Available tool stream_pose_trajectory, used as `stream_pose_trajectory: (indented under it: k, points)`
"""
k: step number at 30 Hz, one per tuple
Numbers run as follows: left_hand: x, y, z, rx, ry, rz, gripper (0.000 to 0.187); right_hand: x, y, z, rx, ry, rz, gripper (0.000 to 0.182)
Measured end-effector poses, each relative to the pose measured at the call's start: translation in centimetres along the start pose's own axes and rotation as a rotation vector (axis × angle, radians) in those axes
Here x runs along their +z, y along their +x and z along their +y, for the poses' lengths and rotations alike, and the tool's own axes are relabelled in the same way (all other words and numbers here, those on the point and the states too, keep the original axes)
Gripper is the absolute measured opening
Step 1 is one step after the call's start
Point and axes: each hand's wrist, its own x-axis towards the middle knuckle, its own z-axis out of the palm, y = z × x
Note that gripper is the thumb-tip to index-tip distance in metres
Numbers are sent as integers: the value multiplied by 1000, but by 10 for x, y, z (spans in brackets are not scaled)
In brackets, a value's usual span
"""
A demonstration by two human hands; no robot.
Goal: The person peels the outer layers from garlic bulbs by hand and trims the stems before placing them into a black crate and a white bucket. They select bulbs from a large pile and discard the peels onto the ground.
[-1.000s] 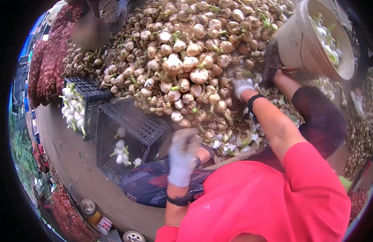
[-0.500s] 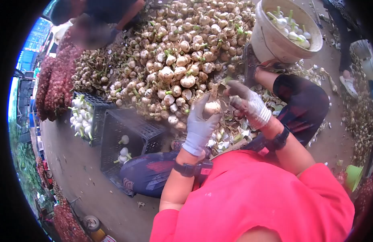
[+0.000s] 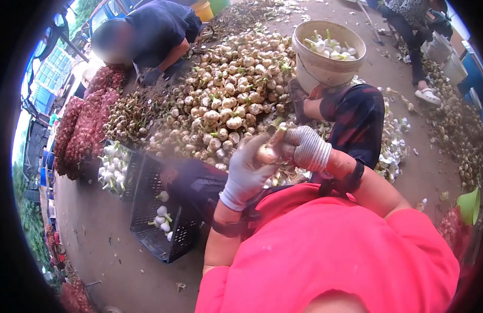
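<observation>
My left hand (image 3: 248,171), in a whitish glove, is wrapped round a brownish garlic bulb (image 3: 267,154) with a short stem pointing up. My right hand (image 3: 306,148), gloved too, has its fingers closed against the bulb's right side and stem; whether it also holds a tool is hidden. Just beyond my hands lies a large heap of unpeeled garlic bulbs (image 3: 233,122). A black crate (image 3: 171,250) with several white peeled bulbs (image 3: 162,218) stands at my left knee.
A whitish bucket (image 3: 325,70) with peeled garlic stands beyond my right leg. Another crate of peeled garlic (image 3: 113,167) and red net sacks (image 3: 82,130) are at left. A person in dark clothes (image 3: 158,31) bends over the heap. Another person (image 3: 408,31) is at the upper right.
My right hand has come in from the right and closed against the bulb and its stem. The view has shifted, showing more of the bending person and of the far ground.
</observation>
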Motion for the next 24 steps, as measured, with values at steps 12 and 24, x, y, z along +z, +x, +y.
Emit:
stream_pose_trajectory:
  k: [12,24]
  points:
    - [-6,-35,-10,-492,-958,53,70,18,-18,-19,271,885,-309,15]
    - [7,-8,6,-193,-142,331,26,-1,9,-17,-274,-633,-197,15]
